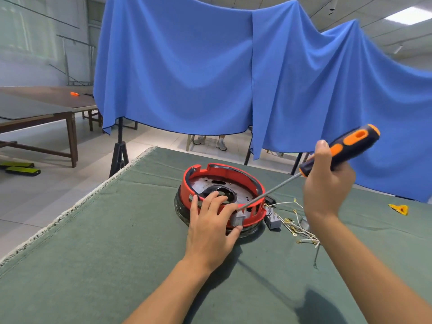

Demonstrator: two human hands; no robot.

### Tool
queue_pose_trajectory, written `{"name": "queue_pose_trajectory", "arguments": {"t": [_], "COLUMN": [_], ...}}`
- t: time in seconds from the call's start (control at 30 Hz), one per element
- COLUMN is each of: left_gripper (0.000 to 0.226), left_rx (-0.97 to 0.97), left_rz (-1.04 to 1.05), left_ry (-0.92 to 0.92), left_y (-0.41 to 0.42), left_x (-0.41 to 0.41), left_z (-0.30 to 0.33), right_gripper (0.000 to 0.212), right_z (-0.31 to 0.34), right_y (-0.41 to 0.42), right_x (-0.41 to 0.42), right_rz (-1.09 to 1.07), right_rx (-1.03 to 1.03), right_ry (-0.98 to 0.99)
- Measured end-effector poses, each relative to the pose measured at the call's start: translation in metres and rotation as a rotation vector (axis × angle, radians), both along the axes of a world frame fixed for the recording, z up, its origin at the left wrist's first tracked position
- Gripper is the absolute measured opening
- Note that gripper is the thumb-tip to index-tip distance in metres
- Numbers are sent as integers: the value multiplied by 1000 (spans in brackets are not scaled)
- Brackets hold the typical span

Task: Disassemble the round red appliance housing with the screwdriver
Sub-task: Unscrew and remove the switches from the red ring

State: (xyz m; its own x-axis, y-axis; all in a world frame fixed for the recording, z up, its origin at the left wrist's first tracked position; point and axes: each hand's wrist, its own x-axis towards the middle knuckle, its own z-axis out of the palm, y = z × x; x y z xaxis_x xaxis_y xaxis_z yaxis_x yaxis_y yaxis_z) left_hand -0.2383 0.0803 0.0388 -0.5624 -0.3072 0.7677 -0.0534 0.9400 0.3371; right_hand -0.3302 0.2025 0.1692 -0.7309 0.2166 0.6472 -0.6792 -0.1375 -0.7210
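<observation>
housing: round red housing [221,197] sits open side up on the green cloth [98,249], metal plate showing inside
left hand: left hand [211,226] lies over the housing's near rim, fingers spread, thumb by a grey block [238,220]
right hand: right hand [327,183], right of the housing, grips the screwdriver [336,154]
screwdriver tip: shaft slants down to the near rim
wires: white wires [295,224] just right of the housing
backdrop: blue sheet [210,73] beyond the housing
</observation>
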Motion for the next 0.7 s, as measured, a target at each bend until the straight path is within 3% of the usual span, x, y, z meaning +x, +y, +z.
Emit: {"name": "queue_pose_trajectory", "arguments": {"t": [0.23,0.43,0.6,0.7], "left_gripper": [31,16,33,29], "left_rx": [-18,-116,-192,-199], "left_rz": [-20,-35,0,-21], "left_ry": [70,154,36,72], "left_y": [2,-3,1,3], "left_x": [-2,-3,-5,-7], "left_z": [0,2,2,3], "right_gripper": [38,37,39,40], "right_z": [-20,-62,-83,-84], "right_y": [31,26,21,21], "right_x": [-23,-21,-19,-14], "right_rz": [-87,-16,136,251], "right_rx": [-373,-412,-371,-350], "right_ry": [-362,-625,-765,-798]}}
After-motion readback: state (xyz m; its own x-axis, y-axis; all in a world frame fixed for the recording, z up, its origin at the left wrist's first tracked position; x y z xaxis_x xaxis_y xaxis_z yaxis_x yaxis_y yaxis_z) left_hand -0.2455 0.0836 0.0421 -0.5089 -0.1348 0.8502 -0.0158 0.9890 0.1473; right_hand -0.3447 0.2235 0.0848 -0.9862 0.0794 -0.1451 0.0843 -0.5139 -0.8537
